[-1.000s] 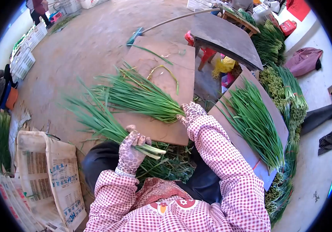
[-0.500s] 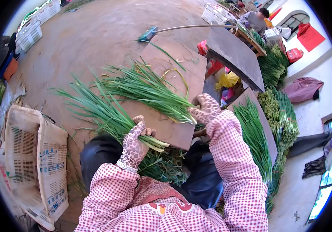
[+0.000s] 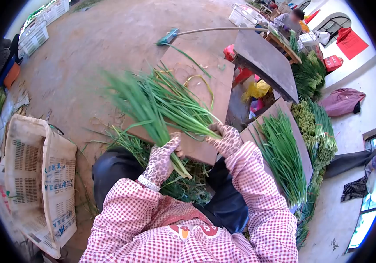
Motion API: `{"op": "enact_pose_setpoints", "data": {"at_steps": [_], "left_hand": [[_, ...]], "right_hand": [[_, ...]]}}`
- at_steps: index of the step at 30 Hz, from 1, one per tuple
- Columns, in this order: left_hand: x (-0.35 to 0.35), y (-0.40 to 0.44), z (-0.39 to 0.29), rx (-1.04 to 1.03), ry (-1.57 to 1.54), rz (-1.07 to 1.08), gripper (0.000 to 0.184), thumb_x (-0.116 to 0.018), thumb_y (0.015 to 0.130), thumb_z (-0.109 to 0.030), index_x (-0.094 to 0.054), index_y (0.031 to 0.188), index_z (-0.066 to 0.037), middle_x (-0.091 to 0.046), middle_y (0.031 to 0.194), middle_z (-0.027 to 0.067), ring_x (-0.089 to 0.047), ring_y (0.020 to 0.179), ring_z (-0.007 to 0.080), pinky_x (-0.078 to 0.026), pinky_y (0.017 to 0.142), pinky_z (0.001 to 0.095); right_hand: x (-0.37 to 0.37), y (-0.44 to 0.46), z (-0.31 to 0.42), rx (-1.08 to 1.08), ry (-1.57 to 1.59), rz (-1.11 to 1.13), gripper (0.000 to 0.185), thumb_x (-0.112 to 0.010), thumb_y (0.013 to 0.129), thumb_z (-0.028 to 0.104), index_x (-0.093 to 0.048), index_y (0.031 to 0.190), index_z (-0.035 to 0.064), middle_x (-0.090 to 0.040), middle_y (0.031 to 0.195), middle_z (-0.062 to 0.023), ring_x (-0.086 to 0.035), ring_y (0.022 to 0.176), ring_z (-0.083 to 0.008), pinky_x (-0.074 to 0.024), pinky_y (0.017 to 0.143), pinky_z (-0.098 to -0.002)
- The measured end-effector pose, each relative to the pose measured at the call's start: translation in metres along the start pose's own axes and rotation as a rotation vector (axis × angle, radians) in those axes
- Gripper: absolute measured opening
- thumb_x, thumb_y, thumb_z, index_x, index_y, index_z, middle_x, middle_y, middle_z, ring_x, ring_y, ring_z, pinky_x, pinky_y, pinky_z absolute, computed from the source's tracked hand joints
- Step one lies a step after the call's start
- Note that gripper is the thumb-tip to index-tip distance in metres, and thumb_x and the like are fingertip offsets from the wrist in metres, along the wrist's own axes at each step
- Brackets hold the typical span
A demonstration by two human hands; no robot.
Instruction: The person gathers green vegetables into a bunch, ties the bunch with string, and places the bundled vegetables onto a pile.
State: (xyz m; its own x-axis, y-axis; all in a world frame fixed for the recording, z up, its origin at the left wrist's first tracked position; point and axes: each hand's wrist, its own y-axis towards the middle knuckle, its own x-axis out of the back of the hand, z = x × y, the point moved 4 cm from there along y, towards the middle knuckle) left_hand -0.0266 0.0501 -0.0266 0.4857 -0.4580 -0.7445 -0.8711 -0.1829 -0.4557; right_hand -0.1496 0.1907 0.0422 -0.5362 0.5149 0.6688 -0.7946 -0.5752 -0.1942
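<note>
My left hand point(image 3: 164, 160), in a spotted glove, is wrapped round a bunch of long green stalks point(image 3: 146, 114); its pale ends stick out below the fist and its leaf tips are blurred. My right hand point(image 3: 225, 138), gloved alike, pinches the pale ends of a second green bunch point(image 3: 181, 105). That bunch lies on the brown board point(image 3: 216, 83) before me, its leaves reaching up and left beside the first one. A separate pile of green stalks point(image 3: 282, 153) rests on another board at the right.
An empty-looking white crate point(image 3: 59, 184) stands at the left. Loose greens point(image 3: 188, 186) lie between my knees. Beyond the board are a broom head point(image 3: 167, 37) and a dark table point(image 3: 264, 59). Bundled greens point(image 3: 321, 127) line the right wall. A person point(image 3: 289, 21) sits at the back.
My left hand's bunch has swung up and right, now more upright and closer to the other bunch. My right hand has shifted slightly left and down since the last frame, still at the stalk ends.
</note>
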Motion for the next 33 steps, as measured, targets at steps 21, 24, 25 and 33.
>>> {"op": "enact_pose_setpoints", "data": {"at_steps": [21, 24, 25, 33], "left_hand": [[0.015, 0.015, 0.001, 0.199, 0.059, 0.048, 0.024, -0.057, 0.084, -0.017, -0.059, 0.104, -0.004, -0.043, 0.060, -0.0027, -0.045, 0.053, 0.0116, -0.043, 0.052, 0.0313], [0.016, 0.013, -0.005, 0.176, 0.102, 0.045, 0.024, -0.057, 0.084, -0.017, -0.059, 0.104, -0.004, -0.044, 0.061, -0.0022, -0.045, 0.054, 0.0111, -0.042, 0.053, 0.0292], [0.012, 0.009, -0.010, 0.145, 0.150, 0.024, 0.023, -0.057, 0.084, -0.016, -0.060, 0.102, -0.002, -0.044, 0.061, -0.0024, -0.044, 0.056, 0.0104, -0.039, 0.053, 0.0254], [0.019, 0.010, -0.037, -0.143, 0.040, -0.168, 0.011, -0.059, 0.082, -0.015, -0.055, 0.075, -0.008, -0.044, 0.058, -0.0031, -0.042, 0.053, 0.0095, -0.038, 0.055, 0.0252]], "right_hand": [[-0.082, -0.033, 0.007, -0.071, 0.929, 0.450, 0.055, -0.059, 0.084, 0.015, -0.033, 0.132, 0.0054, -0.058, 0.089, -0.0067, -0.057, 0.082, -0.0122, -0.0484, 0.072, -0.0237], [-0.118, -0.026, -0.023, -0.506, 1.724, 0.676, 0.028, -0.039, 0.095, 0.013, -0.046, 0.119, 0.0013, -0.054, 0.105, -0.0114, -0.053, 0.095, -0.0136, -0.0504, 0.077, -0.0259], [-0.113, -0.025, -0.029, -0.141, 1.235, 0.633, 0.027, -0.040, 0.094, 0.014, -0.049, 0.117, 0.0033, -0.056, 0.100, -0.0071, -0.054, 0.089, -0.0100, -0.0477, 0.071, -0.0211], [-0.052, -0.051, 0.030, 0.363, 0.037, 0.326, 0.025, -0.047, 0.090, 0.017, -0.055, 0.111, 0.0064, -0.062, 0.094, -0.0101, -0.060, 0.084, -0.0214, -0.0472, 0.075, -0.0288]]}}
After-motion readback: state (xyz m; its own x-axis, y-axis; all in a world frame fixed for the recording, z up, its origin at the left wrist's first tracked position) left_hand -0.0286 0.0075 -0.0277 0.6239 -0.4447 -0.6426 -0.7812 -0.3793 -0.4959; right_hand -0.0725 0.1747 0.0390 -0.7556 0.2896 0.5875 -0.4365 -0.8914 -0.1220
